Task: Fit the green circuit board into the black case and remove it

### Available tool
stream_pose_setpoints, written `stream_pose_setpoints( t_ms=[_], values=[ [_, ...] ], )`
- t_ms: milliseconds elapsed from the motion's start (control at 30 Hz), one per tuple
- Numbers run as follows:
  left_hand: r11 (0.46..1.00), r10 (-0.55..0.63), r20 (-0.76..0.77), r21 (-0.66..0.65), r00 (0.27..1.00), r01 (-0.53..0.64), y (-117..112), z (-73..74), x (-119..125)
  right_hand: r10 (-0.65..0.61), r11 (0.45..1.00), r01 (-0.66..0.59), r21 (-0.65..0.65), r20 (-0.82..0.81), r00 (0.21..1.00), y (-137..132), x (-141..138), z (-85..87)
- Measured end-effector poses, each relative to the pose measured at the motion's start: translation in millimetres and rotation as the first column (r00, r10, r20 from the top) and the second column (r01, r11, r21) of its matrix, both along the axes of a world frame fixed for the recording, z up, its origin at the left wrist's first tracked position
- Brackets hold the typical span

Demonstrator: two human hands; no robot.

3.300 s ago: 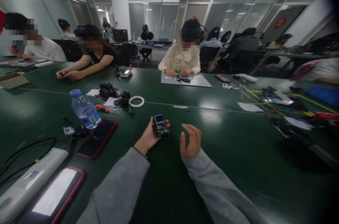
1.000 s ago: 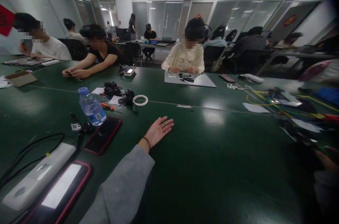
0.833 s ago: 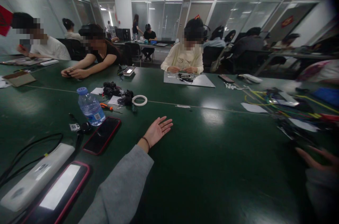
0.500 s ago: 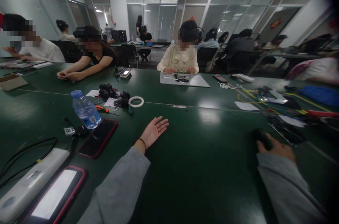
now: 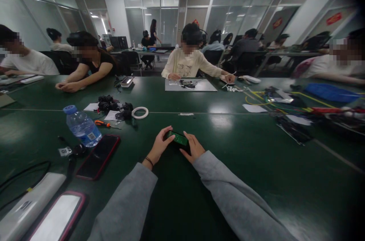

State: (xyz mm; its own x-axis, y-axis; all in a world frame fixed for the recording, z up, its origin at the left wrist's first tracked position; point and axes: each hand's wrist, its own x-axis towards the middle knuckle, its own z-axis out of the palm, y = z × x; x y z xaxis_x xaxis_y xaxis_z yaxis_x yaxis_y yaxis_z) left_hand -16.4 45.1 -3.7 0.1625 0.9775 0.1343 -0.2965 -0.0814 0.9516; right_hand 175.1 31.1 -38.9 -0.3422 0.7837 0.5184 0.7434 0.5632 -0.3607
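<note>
A small dark, box-like device with a green face that looks like a circuit board (image 5: 179, 139) is held between my two hands over the middle of the table. My left hand (image 5: 159, 145) grips its left end, thumb lying on the upper face. At the right end, my right hand (image 5: 195, 147) closes round it with fingers behind and thumb in front. The exact kind of device is too small to make out. Left of my hands lie a dark-screened phone with a red case (image 5: 98, 157) and a water bottle (image 5: 83, 127).
A white power bank (image 5: 34, 203) and a lit phone (image 5: 57, 218) lie at the near left. Beyond them are an orange screwdriver (image 5: 103, 123), black cable bundles (image 5: 107, 104) and a white tape ring (image 5: 140, 108). Tangled wires (image 5: 273, 96) lie right; people sit across the table.
My right hand has brought the dark device from the right to the middle. My open left hand has closed on its other end. The person opposite has stretched an arm sideways.
</note>
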Motion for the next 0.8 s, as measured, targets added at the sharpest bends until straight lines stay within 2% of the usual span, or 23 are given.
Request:
stream_pose_setpoints(
  t_ms=[200,500,800],
  values=[
    [0.999,-0.03,-0.054,0.017,0.998,0.031,1,-0.6,-2,0.031,1.0,-0.031,0.001,-0.054,0.998,2,8,-0.8],
    [0.998,-0.015,-0.1,0.057,0.995,0.021,1,-1.5,-1,0.072,0.997,-0.071,0.015,-0.129,0.989,2,8,2.7],
    [0.995,0.018,-0.119,0.096,0.993,-0.007,2,-4.6,0,0.062,0.991,-0.052,0.12,-0.079,0.995,1,10,1.8]
  ],
)
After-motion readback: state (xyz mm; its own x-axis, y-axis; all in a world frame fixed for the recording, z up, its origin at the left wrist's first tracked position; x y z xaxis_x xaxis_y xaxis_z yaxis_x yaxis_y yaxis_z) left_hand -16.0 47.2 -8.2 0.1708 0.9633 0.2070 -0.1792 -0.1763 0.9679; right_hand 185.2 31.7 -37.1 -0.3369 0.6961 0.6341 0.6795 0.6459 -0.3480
